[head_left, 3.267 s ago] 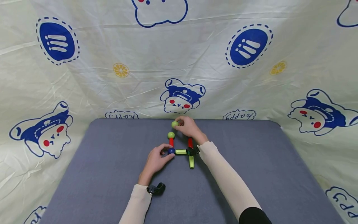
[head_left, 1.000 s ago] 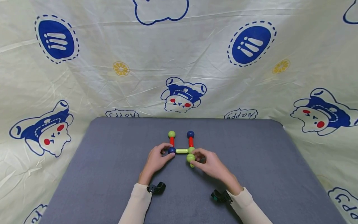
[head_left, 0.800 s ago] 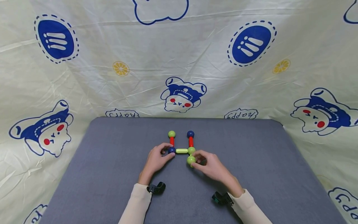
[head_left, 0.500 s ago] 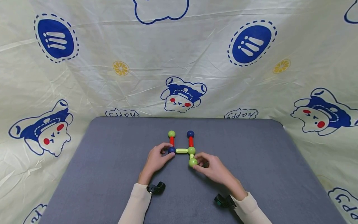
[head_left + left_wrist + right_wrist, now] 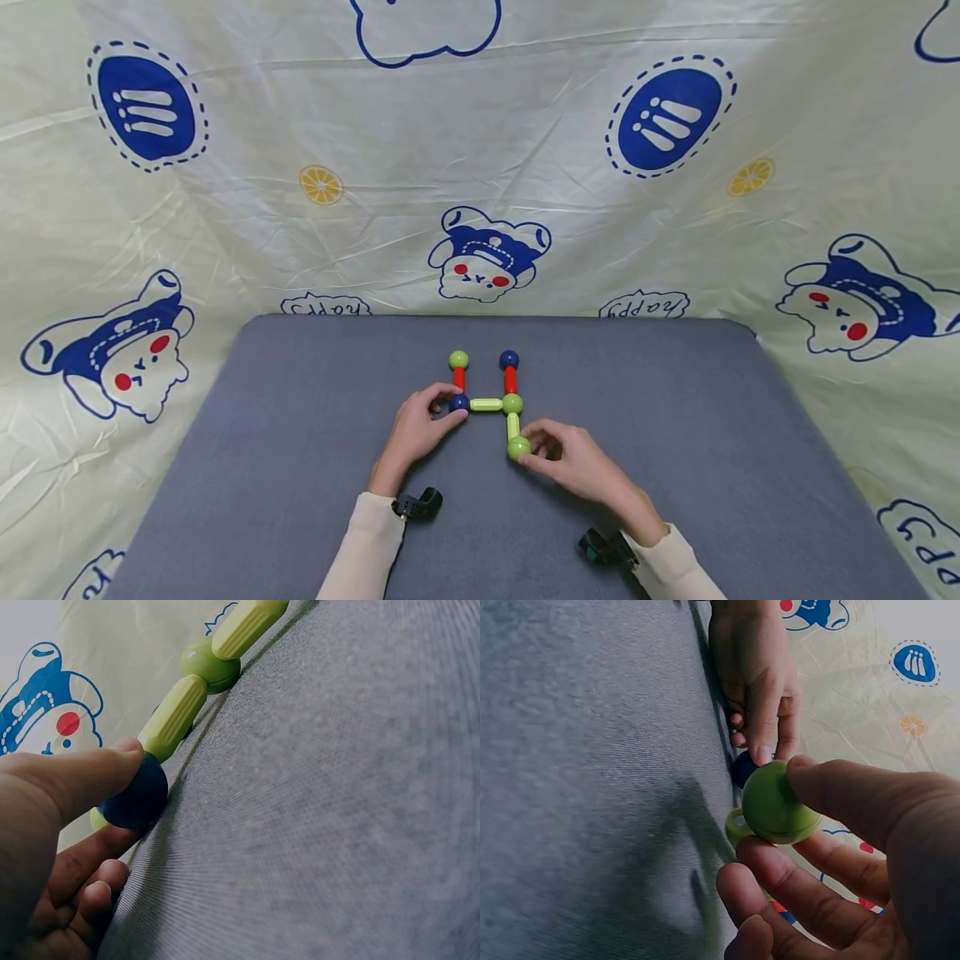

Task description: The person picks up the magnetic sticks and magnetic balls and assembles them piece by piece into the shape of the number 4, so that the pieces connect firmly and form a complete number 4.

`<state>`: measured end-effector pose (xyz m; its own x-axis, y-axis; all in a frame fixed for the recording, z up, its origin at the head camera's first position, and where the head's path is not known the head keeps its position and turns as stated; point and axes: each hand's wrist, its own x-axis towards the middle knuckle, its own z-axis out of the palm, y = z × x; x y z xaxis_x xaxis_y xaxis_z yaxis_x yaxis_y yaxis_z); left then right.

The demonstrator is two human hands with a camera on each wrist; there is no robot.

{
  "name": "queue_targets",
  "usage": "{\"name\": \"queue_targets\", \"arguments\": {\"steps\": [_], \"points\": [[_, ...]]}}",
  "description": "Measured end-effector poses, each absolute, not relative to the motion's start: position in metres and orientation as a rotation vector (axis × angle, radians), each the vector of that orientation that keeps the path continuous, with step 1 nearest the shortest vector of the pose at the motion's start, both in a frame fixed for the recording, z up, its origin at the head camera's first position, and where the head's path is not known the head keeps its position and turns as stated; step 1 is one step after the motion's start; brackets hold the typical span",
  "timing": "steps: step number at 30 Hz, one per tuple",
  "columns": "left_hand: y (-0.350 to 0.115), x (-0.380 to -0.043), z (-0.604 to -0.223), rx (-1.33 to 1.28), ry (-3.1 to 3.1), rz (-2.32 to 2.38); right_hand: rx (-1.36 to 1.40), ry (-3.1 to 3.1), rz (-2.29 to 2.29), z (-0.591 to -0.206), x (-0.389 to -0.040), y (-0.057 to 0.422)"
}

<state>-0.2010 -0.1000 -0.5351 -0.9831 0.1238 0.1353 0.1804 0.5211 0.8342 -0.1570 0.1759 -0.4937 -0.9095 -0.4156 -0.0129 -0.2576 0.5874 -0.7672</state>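
Note:
My left hand (image 5: 418, 429) pinches a dark blue ball (image 5: 139, 796) between thumb and fingers at the left corner of a ball-and-rod construction toy. A light green rod (image 5: 486, 405) runs right from it to a green ball (image 5: 512, 404). Two red rods (image 5: 459, 380) point away, one tipped by a green ball (image 5: 458, 359), the other by a blue ball (image 5: 509, 360). A second light green rod (image 5: 513, 427) points toward me. At its near end my right hand (image 5: 573, 458) pinches another green ball (image 5: 774, 806) with thumb and fingers.
The toy lies on a grey cloth-covered table (image 5: 322, 367). Behind and beside the table hangs a pale printed curtain (image 5: 397, 158). Each wrist wears a black camera, the left one (image 5: 420, 504) and the right one (image 5: 603, 547) close over the cloth.
My right hand has brought its green ball from the far table edge round to the near green rod, then slid down along it to its near end. My left hand stays on the blue ball.

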Motion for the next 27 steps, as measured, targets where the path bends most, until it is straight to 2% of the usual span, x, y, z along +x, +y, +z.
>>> {"name": "queue_targets", "arguments": {"steps": [27], "points": [[-0.1004,-0.2021,-0.5368,-0.26,-2.691,-1.49,-0.559,2.545,-1.199,-0.5024,-0.1552,0.1766]]}}
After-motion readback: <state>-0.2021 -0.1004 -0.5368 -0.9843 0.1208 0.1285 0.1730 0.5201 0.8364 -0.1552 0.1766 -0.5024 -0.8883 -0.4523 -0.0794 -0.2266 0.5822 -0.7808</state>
